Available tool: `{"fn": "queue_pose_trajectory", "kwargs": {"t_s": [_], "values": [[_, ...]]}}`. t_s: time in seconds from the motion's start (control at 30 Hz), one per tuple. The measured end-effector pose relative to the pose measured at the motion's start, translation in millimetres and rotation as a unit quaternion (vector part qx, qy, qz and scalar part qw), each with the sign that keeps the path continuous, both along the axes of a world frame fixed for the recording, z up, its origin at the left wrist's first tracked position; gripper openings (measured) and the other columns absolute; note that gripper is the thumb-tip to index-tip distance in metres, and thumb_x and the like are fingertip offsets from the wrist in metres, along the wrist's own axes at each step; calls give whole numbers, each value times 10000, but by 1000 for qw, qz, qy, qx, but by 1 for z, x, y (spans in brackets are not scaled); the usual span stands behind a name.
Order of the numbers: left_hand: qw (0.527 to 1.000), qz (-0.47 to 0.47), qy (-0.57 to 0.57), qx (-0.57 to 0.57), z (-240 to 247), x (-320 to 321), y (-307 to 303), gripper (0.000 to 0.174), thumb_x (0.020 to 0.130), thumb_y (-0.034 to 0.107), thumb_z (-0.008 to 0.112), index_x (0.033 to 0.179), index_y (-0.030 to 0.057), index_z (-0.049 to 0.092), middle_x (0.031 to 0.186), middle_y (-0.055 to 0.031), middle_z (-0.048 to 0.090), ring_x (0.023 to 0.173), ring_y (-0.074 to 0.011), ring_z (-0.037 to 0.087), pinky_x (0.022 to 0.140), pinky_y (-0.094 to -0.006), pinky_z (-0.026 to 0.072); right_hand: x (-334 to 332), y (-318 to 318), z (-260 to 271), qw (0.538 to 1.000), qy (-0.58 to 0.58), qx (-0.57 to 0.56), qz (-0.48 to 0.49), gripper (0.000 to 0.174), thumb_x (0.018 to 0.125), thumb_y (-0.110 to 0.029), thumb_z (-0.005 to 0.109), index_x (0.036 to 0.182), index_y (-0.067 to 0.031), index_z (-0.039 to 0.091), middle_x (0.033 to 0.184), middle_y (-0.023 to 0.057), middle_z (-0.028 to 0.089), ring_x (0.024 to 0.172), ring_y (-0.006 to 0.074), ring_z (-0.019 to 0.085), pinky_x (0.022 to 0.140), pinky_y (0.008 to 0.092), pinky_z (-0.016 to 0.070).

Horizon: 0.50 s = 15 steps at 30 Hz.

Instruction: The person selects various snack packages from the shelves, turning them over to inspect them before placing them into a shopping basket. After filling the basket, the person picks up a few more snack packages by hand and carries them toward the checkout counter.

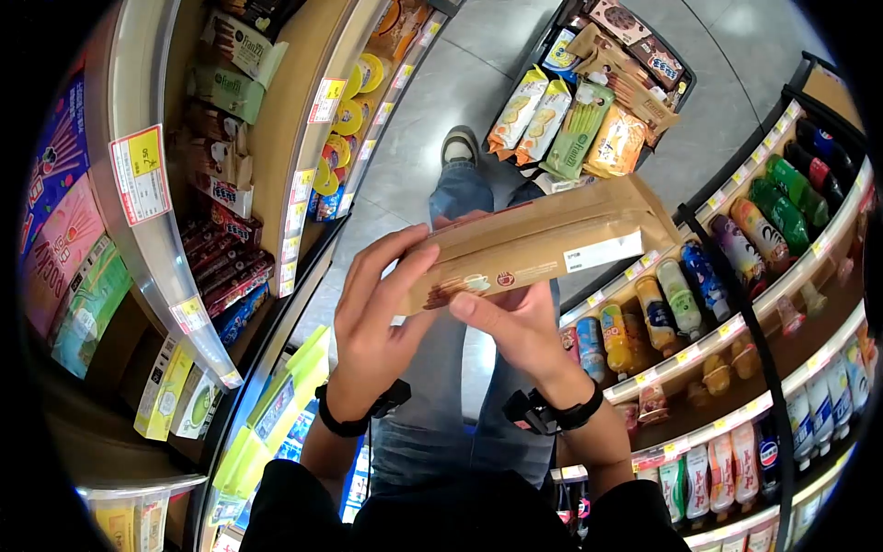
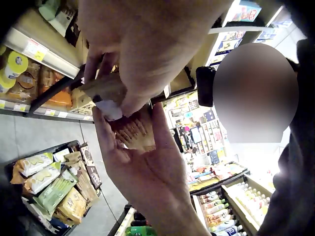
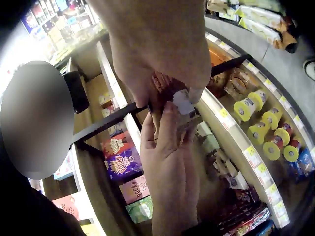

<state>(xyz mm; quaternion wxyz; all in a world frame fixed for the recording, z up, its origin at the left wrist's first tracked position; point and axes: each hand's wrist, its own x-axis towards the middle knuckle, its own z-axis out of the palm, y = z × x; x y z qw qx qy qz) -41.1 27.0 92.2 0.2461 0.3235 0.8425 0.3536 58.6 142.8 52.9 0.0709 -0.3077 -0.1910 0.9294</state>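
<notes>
A brown snack package (image 1: pixel 543 241) with a white label is held in both hands above the legs, lying nearly level in the head view. The left hand (image 1: pixel 372 317) grips its left end, fingers over the top edge. Below its middle, the right hand (image 1: pixel 526 331) holds it with the thumb on the printed side and the other fingers mostly hidden behind. In the left wrist view the package (image 2: pixel 135 132) shows between the two hands; in the right wrist view the package (image 3: pixel 160 91) is largely covered by fingers.
A dark basket (image 1: pixel 682 99) filled with snack packs stands on the grey floor (image 1: pixel 405 152) ahead. Snack shelves with price tags (image 1: pixel 140 173) rise at the left. Curved shelves of bottled drinks (image 1: pixel 685 304) are at the right. A shoe (image 1: pixel 459 145) shows near the basket.
</notes>
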Motion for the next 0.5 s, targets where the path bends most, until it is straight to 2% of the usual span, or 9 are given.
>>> {"fn": "queue_pose_trajectory", "kwargs": {"t_s": [0.03,0.23,0.33,0.5], "values": [[1000,3,12,4,2,-3,2,551,635,-78,767,1161,14,629,1169,-185,623,1050,-352,617,888,-400,513,-1,-3,2,1000,-3,-6,-7,639,796,21,745,1334,-19,402,1338,115,489,1256,202,473,1036,360,421],[1000,-10,15,3,2,-8,-5,499,655,-90,742,1135,6,646,1169,-185,626,1059,-351,617,880,-402,522,-5,-8,1,1000,-16,-13,10,599,788,34,745,1300,-17,438,1291,89,497,1223,186,488,1021,347,425],[1000,-12,17,-5,-1,-9,-13,469,696,-34,758,1144,19,632,1165,-169,643,1062,-334,626,924,-401,492,-7,-11,1,999,-27,1,25,585,783,39,744,1287,-15,452,1287,86,496,1201,182,503,1001,337,438],[999,-16,23,-17,-1,-12,-19,462,702,-45,748,1145,18,632,1150,-171,649,1060,-339,627,927,-407,495,-10,-17,-1,999,-29,-4,23,576,785,41,743,1281,-19,455,1275,83,501,1173,177,519,978,332,456]]}}
